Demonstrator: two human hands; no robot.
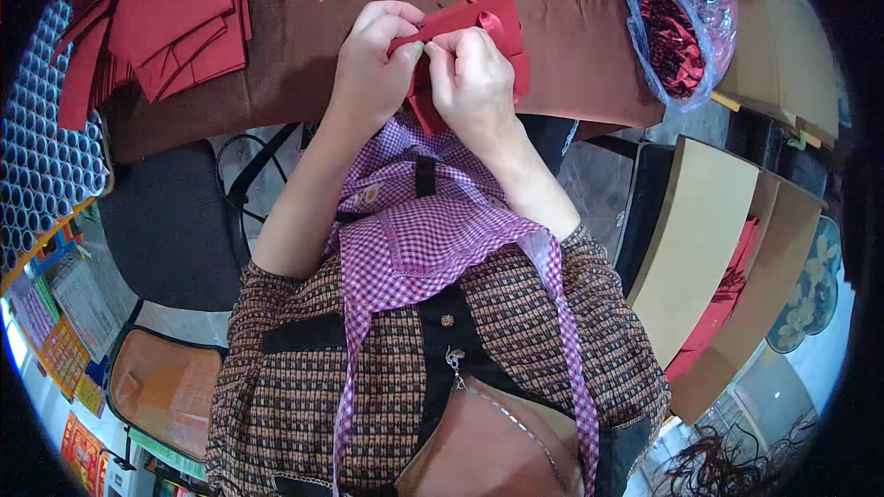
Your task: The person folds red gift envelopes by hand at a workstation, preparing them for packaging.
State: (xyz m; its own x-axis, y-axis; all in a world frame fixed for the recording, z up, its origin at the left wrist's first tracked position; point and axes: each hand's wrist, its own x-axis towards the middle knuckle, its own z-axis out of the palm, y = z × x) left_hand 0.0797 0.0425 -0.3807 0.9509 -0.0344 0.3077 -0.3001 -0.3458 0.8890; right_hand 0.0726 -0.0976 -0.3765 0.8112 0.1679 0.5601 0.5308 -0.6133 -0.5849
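Note:
Both hands meet over the brown-covered table [304, 37], at its near edge. My left hand [376, 60] is closed, pinching the edge of a red pouch-like piece [502, 11]. Beside it, my right hand [471, 74] also has its fingers closed on the same red piece, thumbs and fingertips close together. A shiny red ribbon bow [491, 23] shows on the piece above my right hand. The lower part of the red piece hangs below the hands, partly hidden by them.
Stacked red pieces [175, 14], one with a gold mark, lie at the table's left. A clear plastic bag [723, 28] of shiny red bows stands at the right. An open cardboard box [691, 239] with red pieces is lower right. A black chair [170, 221] is at left.

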